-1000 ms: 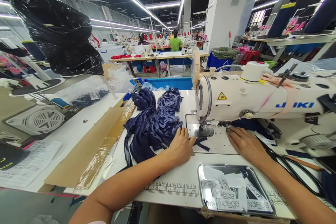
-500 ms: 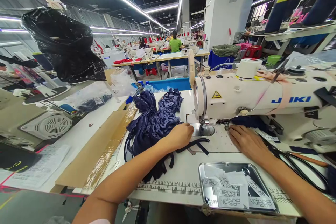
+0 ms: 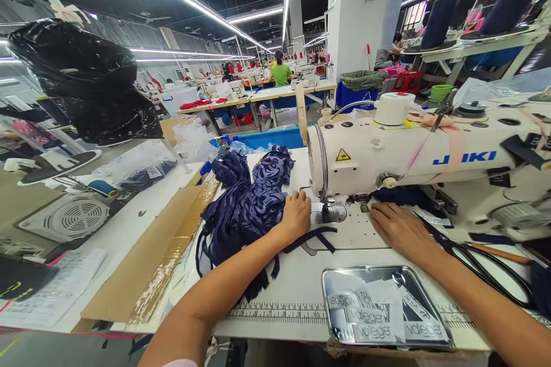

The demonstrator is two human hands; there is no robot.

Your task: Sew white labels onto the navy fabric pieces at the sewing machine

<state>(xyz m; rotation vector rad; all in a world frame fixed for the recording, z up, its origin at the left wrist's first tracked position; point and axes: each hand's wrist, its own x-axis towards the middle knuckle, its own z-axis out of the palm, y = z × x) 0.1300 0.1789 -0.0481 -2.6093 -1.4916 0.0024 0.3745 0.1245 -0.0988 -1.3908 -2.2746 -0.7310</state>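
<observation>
My left hand (image 3: 297, 213) is closed, fingers curled at the right edge of a heap of navy lace pieces (image 3: 267, 192) with straps. It sits just left of the sewing machine's shiny metal plate (image 3: 329, 213); what its fingers hold is hidden. Navy strips (image 3: 318, 233) lie below it. On the machine bed (image 3: 353, 235), my right hand (image 3: 392, 228) lies palm down, fingers stretched toward a small spring-like part (image 3: 364, 202). Dark navy fabric (image 3: 408, 199) lies behind it, under the arm of the sewing machine (image 3: 413, 155).
A metal tray (image 3: 329, 312) of printed white labels stands at the front edge. Black scissors (image 3: 486, 264) lie right of my right forearm. Along the left runs a cardboard strip (image 3: 138, 258). A black plastic bag (image 3: 86, 80) hangs upper left. A person in green (image 3: 281, 73) sits farther back.
My left hand has moved slightly left, away from the metal plate and toward the navy heap. My right hand stays nearly in place. The whole view has shifted a little.
</observation>
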